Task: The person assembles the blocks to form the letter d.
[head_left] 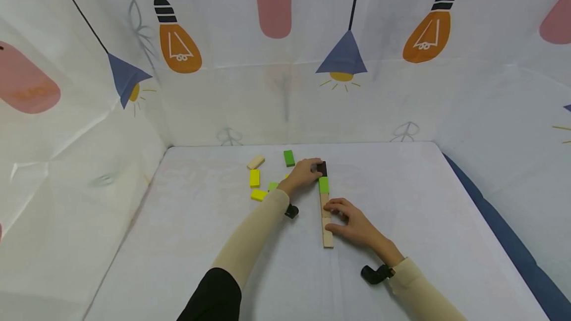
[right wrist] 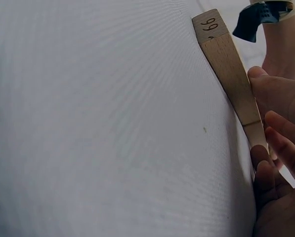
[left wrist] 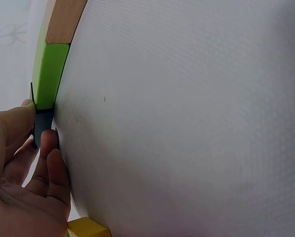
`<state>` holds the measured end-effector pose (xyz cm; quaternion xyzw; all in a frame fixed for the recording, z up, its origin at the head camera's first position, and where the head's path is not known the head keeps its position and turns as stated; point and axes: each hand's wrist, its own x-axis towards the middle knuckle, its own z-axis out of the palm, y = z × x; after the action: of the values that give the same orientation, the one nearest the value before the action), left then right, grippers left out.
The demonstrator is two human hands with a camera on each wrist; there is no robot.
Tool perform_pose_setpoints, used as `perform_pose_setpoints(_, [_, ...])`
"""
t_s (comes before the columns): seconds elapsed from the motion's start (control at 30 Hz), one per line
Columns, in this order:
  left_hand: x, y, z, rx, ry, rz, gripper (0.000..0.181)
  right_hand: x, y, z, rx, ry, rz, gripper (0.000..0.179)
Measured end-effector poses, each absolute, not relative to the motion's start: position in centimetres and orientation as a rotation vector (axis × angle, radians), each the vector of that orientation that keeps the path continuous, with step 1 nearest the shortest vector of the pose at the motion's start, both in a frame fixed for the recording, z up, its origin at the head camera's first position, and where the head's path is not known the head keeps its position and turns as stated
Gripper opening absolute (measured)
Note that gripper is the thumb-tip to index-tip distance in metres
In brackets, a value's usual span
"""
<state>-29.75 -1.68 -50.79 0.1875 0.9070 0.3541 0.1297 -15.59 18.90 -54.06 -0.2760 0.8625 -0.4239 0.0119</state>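
Observation:
My left hand (head_left: pixel 303 175) reaches to the far end of a straight row of small blocks and pinches the black block (head_left: pixel 322 169) there, thumb on one side, fingertips on the other. A green block (left wrist: pixel 51 76) follows it end to end, then two plain wooden blocks (head_left: pixel 327 237) nearer me. The nearest has a number stamped on its end (right wrist: pixel 211 25). Beside these wooden blocks, my right hand (head_left: pixel 352 222) has its thumb and fingers spread along them, bent loosely, with the tips at the row. Part of the black block is hidden by the left fingers.
Left of the row lie loose blocks: a wooden one (head_left: pixel 256 162), a green one (head_left: pixel 289 158), two yellow ones (head_left: pixel 255 178) and a light green one (head_left: pixel 273 186), with another yellow piece partly behind the left hand. The white table (head_left: pixel 178 251) meets printed cloth walls (head_left: pixel 285 98).

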Motion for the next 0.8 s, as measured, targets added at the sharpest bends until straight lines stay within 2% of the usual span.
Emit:
perform_pose_setpoints(0.43, [-29.2,-2.8,-50.8,0.531,2.610,1.162,0.038,-15.6,18.8,-53.9,-0.857,2.690,-1.332,0.048])
perform_pose_setpoints(0.8, [-27.5,-5.9,-50.0,0.663,2.663,1.320,0.034,-15.5,18.7,-53.6,-0.846,2.680,-1.331,0.048])
